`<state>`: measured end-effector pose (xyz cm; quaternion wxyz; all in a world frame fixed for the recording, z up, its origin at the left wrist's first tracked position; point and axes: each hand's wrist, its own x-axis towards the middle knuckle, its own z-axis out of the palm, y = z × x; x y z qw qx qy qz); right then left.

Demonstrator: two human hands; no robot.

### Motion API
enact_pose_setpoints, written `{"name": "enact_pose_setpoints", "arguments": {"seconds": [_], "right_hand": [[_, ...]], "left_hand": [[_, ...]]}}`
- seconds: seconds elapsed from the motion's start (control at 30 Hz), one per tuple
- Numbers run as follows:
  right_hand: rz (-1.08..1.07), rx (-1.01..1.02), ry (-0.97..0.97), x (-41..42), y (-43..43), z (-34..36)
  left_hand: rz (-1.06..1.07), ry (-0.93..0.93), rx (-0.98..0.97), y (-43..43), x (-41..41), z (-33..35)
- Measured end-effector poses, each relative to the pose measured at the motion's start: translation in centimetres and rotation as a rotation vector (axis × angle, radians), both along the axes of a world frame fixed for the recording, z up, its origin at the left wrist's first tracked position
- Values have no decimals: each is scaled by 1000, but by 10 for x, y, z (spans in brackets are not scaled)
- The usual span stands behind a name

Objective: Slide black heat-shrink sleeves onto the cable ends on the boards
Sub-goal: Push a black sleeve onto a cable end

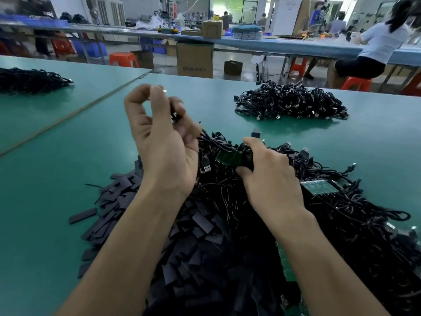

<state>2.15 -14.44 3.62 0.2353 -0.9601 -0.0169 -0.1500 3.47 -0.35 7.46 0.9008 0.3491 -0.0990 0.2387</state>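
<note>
The left hand (159, 142) is raised above the green table (68, 151) with its palm turned toward the camera. Its thumb and forefinger meet at the tips in a small ring, and a tiny bright tip shows just beyond them, though it is too small to identify. The other fingers (180, 108) curl in around a black cable (200, 135) that runs down into the tangle of cables (346, 213) below. The right hand (268, 176) lies lower, on top of that tangle, its thumb and fingers closed on a small green board (227, 157) whose right end is dark and partly hidden by the grip. Whether a sleeve is already on it cannot be told. A second green board (319, 187) lies on the tangle just to the right of this hand. The loose black sleeves (196, 242) are heaped under and between the two forearms, spilling leftward on the table. A separate pile of cables (291, 101) sits well apart, farther back on the right.
</note>
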Motion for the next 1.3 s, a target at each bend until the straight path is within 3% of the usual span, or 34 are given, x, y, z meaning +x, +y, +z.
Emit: {"name": "enact_pose_setpoints", "arguments": {"seconds": [0.2,0.33,0.43,0.53,0.6,0.77,0.9,1.07,1.3], "right_hand": [[61,49,70,6,-11,2],[17,-25,49,6,-4,-3],[-25,-76,32,7,-1,-7],[-47,-82,26,8,-1,-7],[-45,-85,20,8,-1,-8],[-61,-66,12,9,-2,-8],[-51,-73,12,9,-3,-8],[-52,-76,4,9,-4,-7],[-38,-135,33,11,-4,-2]], "left_hand": [[146,48,127,5,15,-17],[243,148,500,5,25,-44],[367,182,946,10,30,-58],[426,231,1019,15,30,-61],[393,241,1107,21,32,-58],[96,242,1625,32,31,-44],[133,261,1911,26,27,-41],[354,172,2048,20,26,-42],[796,100,1840,3,21,-64]]}}
